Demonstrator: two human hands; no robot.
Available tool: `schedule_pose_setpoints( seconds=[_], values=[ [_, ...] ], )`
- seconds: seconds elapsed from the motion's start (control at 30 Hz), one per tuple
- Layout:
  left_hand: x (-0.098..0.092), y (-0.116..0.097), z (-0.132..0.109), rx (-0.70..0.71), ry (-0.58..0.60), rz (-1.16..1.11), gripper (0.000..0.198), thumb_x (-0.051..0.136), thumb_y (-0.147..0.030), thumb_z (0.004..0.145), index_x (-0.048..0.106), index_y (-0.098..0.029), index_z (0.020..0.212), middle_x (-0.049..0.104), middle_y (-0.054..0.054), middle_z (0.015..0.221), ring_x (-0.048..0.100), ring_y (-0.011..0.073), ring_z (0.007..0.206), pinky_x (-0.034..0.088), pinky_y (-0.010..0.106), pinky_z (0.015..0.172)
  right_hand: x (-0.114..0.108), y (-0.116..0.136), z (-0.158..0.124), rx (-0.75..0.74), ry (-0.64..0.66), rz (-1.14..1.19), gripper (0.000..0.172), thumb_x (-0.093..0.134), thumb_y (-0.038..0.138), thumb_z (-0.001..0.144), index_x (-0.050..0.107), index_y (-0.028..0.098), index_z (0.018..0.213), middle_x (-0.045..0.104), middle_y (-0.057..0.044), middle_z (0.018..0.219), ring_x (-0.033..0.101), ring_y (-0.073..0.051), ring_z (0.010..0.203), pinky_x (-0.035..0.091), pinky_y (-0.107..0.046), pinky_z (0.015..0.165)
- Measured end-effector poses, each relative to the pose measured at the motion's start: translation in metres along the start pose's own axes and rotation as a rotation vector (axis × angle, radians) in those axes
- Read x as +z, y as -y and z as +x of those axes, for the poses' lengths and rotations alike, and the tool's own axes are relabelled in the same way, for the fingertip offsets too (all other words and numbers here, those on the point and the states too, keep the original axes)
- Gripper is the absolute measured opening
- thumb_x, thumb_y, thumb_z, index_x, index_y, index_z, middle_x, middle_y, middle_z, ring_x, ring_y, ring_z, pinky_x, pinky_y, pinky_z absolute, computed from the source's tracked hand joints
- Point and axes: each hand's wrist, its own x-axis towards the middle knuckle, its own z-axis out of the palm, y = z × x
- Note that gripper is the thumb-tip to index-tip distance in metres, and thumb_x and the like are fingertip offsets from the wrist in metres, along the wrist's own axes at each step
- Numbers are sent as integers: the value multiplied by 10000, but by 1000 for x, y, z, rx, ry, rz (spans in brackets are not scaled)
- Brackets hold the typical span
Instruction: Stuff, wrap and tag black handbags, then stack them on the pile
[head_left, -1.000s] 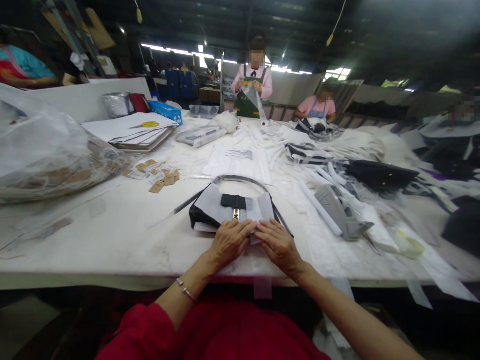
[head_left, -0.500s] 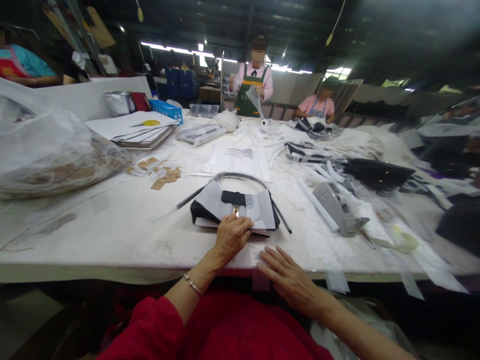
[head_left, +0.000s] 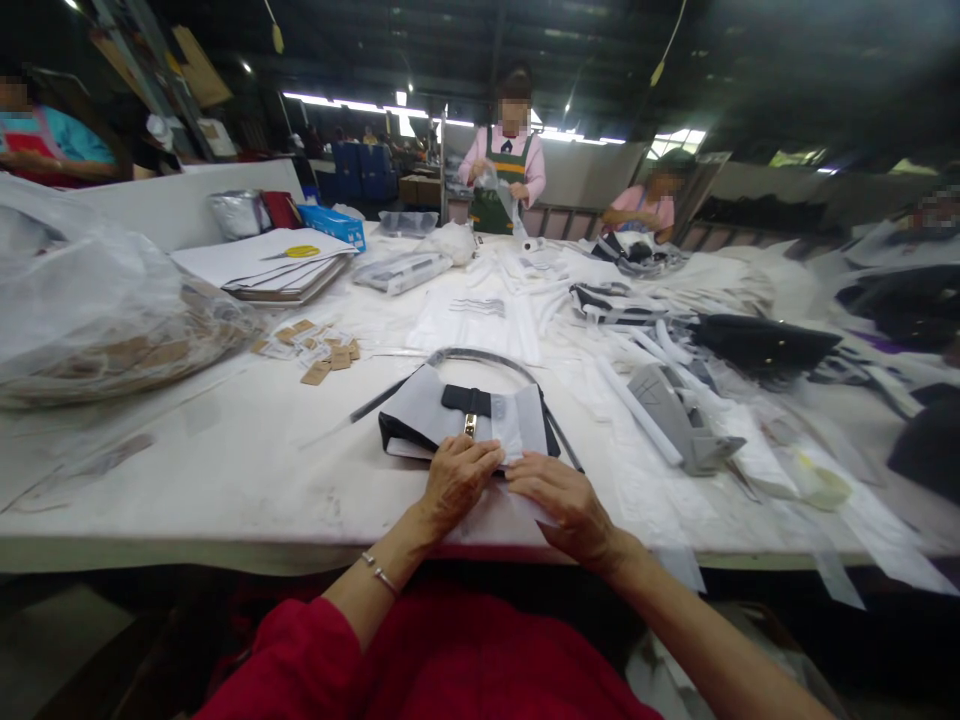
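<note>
- Right hand (head_left: 562, 500): bent fingers close together at the bag's near edge; cannot tell whether they grip anything.
- Left hand (head_left: 459, 485): fingers together, lying on the bag's near front; any grip is hidden.
- Black bag (head_left: 420, 410): on the counter (head_left: 225, 480) before the person, pale sheet (head_left: 416, 398) over its front.
- Grey dispenser (head_left: 671, 415) to the right.
- Brown tags (head_left: 319, 372), farther left.
- Yellow-handled scissors (head_left: 301, 251) on stacked sheets (head_left: 247, 255) beyond.

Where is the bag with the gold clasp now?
In the head view, the bag is near the centre, with the left hand on its near edge and brown tags beyond to its left.
</note>
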Motion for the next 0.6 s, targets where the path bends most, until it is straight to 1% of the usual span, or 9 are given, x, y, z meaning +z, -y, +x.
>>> schedule_pose_setpoints(
  seconds=[0.07, 0.13, 0.2, 0.23, 0.27, 0.33, 0.43, 0.53, 0.6],
  values=[
    [-2, -1, -1, 12, 17, 19, 182, 494, -238, 975, 648, -254, 1070, 696, 20, 1134, 565, 177, 874, 394, 346, 772, 1, -12, 16, 174, -29, 11, 239, 445, 264, 940, 674, 218, 992, 725, -71, 1070, 665, -208, 1016, 502, -348, 947],
    [-6, -1, -1, 8, 46, 17, 172, 508, -231, 964, 635, -249, 1078, 681, 15, 1149, 560, 175, 877, 397, 351, 782, 3, -26, 29, 440, -57, 50, 239, 468, 323, 937, 673, 219, 870, 732, -39, 883, 674, -188, 822, 530, -293, 766],
    [-11, -2, 0, -11, 87, -29, 181, 571, -257, 926, 620, -244, 1100, 656, 17, 1192, 558, 187, 938, 399, 366, 830, 2, -38, 40, 659, -69, 143, 273, 512, 395, 907, 641, 210, 753, 679, -5, 706, 617, -166, 652, 489, -261, 619],
    [-14, -3, 1, -26, 105, -62, 216, 611, -287, 900, 614, -241, 1111, 644, 21, 1209, 554, 198, 976, 397, 376, 857, 1, -42, 45, 722, -63, 201, 286, 529, 414, 888, 621, 205, 716, 651, 6, 659, 586, -157, 610, 463, -251, 578],
    [-17, -5, 2, -44, 122, -94, 258, 647, -329, 874, 613, -238, 1113, 638, 26, 1209, 549, 211, 1004, 395, 384, 875, 0, -45, 49, 747, -47, 249, 291, 543, 423, 872, 606, 201, 696, 626, 15, 630, 560, -149, 585, 439, -243, 552],
    [-20, -9, 7, -113, 137, -128, 314, 688, -438, 832, 629, -225, 1055, 651, 37, 1126, 546, 230, 993, 398, 394, 865, -3, -47, 57, 720, 21, 260, 299, 548, 419, 864, 586, 198, 665, 574, 33, 583, 512, -131, 554, 390, -231, 526],
    [-20, -17, 16, -231, 134, -102, 354, 682, -549, 805, 651, -206, 888, 655, 40, 920, 548, 242, 912, 398, 395, 795, -5, -50, 70, 599, 159, 118, 319, 539, 372, 875, 581, 194, 614, 516, 43, 540, 457, -112, 538, 332, -226, 522],
    [-16, -22, 21, -302, 120, -65, 341, 654, -540, 834, 653, -204, 778, 643, 41, 845, 548, 244, 890, 385, 391, 769, -6, -55, 79, 537, 237, 44, 332, 560, 353, 865, 603, 184, 583, 495, 44, 512, 426, -103, 522, 313, -227, 516],
    [-15, -21, 22, -326, 127, -73, 332, 654, -522, 842, 653, -202, 755, 643, 38, 836, 548, 241, 892, 383, 390, 768, -9, -55, 77, 510, 242, 78, 329, 560, 374, 876, 652, 179, 628, 549, 34, 549, 462, -106, 547, 346, -225, 539]
  ],
)
